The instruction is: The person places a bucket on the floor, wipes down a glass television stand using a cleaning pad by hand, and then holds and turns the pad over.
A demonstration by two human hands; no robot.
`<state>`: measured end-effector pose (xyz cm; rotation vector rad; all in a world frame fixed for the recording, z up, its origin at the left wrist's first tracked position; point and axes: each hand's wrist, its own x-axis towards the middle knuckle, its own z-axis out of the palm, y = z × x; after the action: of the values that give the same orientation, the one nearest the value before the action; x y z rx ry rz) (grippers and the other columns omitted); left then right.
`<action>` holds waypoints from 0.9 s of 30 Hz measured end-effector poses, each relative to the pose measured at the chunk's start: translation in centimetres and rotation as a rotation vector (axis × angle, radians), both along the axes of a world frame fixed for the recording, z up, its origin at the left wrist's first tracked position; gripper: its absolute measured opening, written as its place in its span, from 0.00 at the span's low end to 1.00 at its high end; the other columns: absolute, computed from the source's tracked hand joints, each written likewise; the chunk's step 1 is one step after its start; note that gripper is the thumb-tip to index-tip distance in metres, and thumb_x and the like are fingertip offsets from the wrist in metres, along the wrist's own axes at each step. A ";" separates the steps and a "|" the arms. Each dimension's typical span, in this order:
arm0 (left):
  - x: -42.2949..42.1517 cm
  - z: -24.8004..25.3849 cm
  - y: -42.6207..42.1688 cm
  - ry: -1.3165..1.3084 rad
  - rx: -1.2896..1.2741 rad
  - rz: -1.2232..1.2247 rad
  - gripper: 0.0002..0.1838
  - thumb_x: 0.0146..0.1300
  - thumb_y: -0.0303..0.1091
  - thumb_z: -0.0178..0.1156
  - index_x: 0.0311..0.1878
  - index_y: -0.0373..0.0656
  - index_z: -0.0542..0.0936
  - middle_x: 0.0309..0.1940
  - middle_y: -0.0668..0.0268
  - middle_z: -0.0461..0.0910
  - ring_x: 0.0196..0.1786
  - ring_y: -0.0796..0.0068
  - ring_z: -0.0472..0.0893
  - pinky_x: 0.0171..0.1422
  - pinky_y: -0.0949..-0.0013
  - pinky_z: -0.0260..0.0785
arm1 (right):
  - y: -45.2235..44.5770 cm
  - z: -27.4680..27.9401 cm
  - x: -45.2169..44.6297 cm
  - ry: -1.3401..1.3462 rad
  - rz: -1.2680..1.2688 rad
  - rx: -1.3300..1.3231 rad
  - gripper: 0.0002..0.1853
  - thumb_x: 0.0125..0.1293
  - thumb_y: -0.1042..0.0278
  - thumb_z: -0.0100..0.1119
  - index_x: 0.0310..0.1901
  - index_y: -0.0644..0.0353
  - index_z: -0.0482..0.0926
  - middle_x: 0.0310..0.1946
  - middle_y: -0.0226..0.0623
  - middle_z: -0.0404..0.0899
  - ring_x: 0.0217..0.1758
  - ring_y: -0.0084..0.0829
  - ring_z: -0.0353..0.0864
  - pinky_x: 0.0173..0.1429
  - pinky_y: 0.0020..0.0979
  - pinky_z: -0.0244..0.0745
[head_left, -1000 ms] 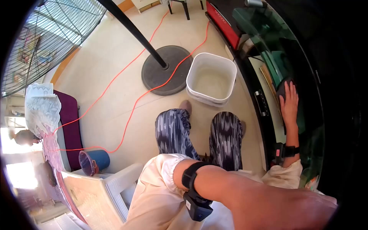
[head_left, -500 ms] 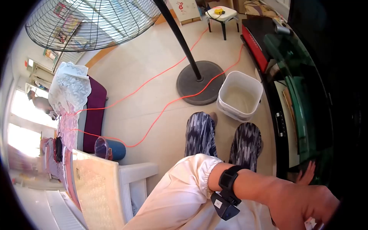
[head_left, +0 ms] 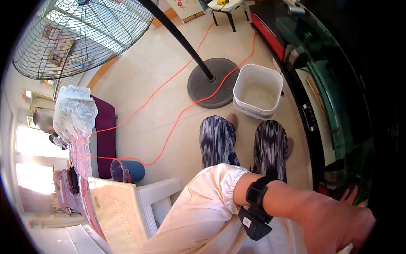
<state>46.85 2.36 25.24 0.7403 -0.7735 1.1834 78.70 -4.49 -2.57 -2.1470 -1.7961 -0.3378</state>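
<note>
My left hand reaches across to the lower right in the head view, below a pale gathered sleeve. A black strap with a small box is round the wrist. The fingers curl down toward the dark edge and are mostly hidden. A small pale yellowish scrap shows under the hand; I cannot make out what it is. Close by stands a glass-topped black cabinet, whose dark glass shows a blurred reflection of a hand. My right hand is out of view.
A white square bucket with liquid stands ahead of my patterned trouser legs. Beside it is a fan's round base. An orange cord crosses the floor. A blue bin, white chair and stool stand around.
The whole view has shifted, so the bucket, fan base and stool sit higher and further left. My left hand appears slightly lower, and the hand's reflection in the glass is fainter.
</note>
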 end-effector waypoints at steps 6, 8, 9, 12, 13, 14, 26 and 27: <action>0.1 -0.4 1.0 0.022 0.012 -0.019 0.14 0.54 0.40 0.64 0.39 0.42 0.79 0.33 0.69 0.77 0.35 0.76 0.76 0.39 0.75 0.67 | -1.1 -0.7 1.2 0.053 -0.201 0.068 0.23 0.71 0.60 0.43 0.62 0.64 0.64 0.61 0.51 0.65 0.64 0.48 0.63 0.66 0.39 0.58; 0.1 -0.5 1.5 0.032 0.017 -0.028 0.14 0.54 0.40 0.64 0.39 0.42 0.79 0.33 0.69 0.77 0.35 0.76 0.76 0.40 0.75 0.67 | 0.3 -0.4 -1.2 0.023 -0.114 0.096 0.22 0.71 0.61 0.44 0.62 0.63 0.64 0.62 0.50 0.65 0.65 0.47 0.63 0.66 0.39 0.58; 0.0 -0.7 1.7 0.038 0.018 -0.035 0.13 0.54 0.40 0.64 0.39 0.42 0.79 0.34 0.69 0.77 0.35 0.76 0.76 0.40 0.75 0.67 | 0.9 -0.3 -2.3 -0.012 -0.039 0.125 0.22 0.70 0.62 0.45 0.62 0.63 0.65 0.62 0.49 0.64 0.65 0.46 0.62 0.66 0.39 0.57; -0.6 -1.5 2.4 0.063 0.014 -0.070 0.13 0.54 0.39 0.64 0.39 0.42 0.79 0.34 0.69 0.77 0.36 0.76 0.76 0.40 0.75 0.68 | 4.6 0.5 -6.8 -0.126 0.198 0.103 0.22 0.68 0.64 0.48 0.62 0.61 0.65 0.63 0.46 0.64 0.66 0.44 0.63 0.67 0.39 0.57; -1.4 -1.9 2.7 0.094 0.014 -0.064 0.13 0.54 0.39 0.64 0.39 0.42 0.79 0.34 0.69 0.77 0.36 0.76 0.76 0.40 0.75 0.68 | 6.1 -0.1 -7.5 -0.147 0.241 0.135 0.23 0.67 0.65 0.49 0.63 0.59 0.65 0.63 0.44 0.64 0.67 0.42 0.62 0.67 0.38 0.56; -2.2 -2.7 3.2 0.143 0.019 -0.066 0.13 0.54 0.39 0.64 0.39 0.43 0.79 0.34 0.69 0.77 0.36 0.76 0.76 0.40 0.75 0.68 | 7.3 0.3 -9.1 -0.134 0.256 0.140 0.24 0.65 0.65 0.51 0.63 0.58 0.66 0.63 0.43 0.64 0.67 0.42 0.62 0.67 0.39 0.56; -28.3 -17.5 2.9 2.168 0.157 1.638 0.07 0.51 0.27 0.62 0.35 0.42 0.80 0.33 0.61 0.78 0.39 0.59 0.77 0.48 0.62 0.69 | 31.9 0.0 -23.3 -0.155 0.387 0.122 0.30 0.53 0.67 0.57 0.61 0.50 0.66 0.64 0.38 0.61 0.67 0.42 0.58 0.66 0.46 0.55; -28.2 -17.8 2.8 2.137 0.169 1.661 0.07 0.51 0.27 0.62 0.35 0.42 0.80 0.33 0.61 0.78 0.39 0.59 0.77 0.48 0.62 0.69 | 34.4 -0.5 -24.4 -0.157 0.412 0.155 0.28 0.55 0.67 0.54 0.61 0.49 0.66 0.64 0.36 0.61 0.67 0.42 0.58 0.66 0.47 0.54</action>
<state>18.62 5.16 7.42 2.1851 1.8862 0.7612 54.31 29.87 -3.10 -1.6348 -2.1606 -0.5320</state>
